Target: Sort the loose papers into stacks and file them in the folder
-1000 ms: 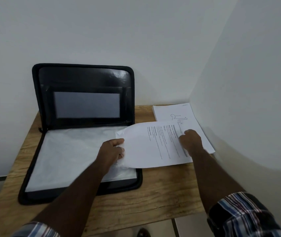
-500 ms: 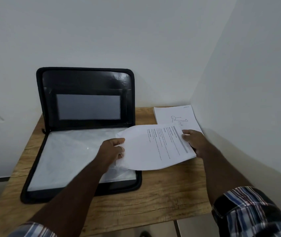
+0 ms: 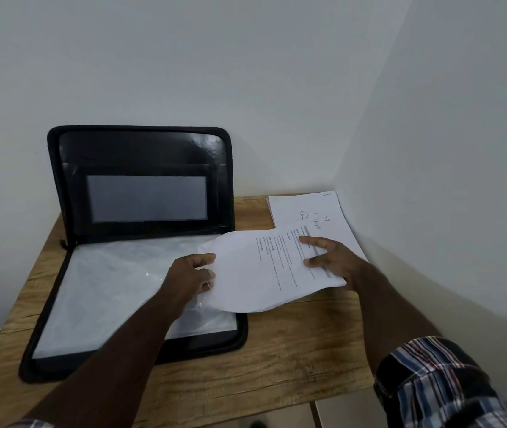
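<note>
A black zip folder (image 3: pixel 141 149) lies open on the wooden table (image 3: pixel 276 359), its lid leaning against the back wall and clear plastic sleeves (image 3: pixel 107 288) spread over its base. A printed sheet (image 3: pixel 255 273) hangs curved between my hands, half over the folder's right edge. My left hand (image 3: pixel 192 274) pinches the sheet's left edge. My right hand (image 3: pixel 331 256) rests on the sheet's right end with fingers spread and straight. Behind it a stack of papers (image 3: pixel 310 211) with a small drawing on top lies flat by the right wall.
White walls close the table at the back and on the right (image 3: pixel 431 180). The table's front edge (image 3: pixel 246 409) runs just below my forearms, with floor visible beyond it.
The right hand has shifted from the sheet's right edge onto its top with fingers spread. The sheet stays between the hands, and the left hand keeps its hold.
</note>
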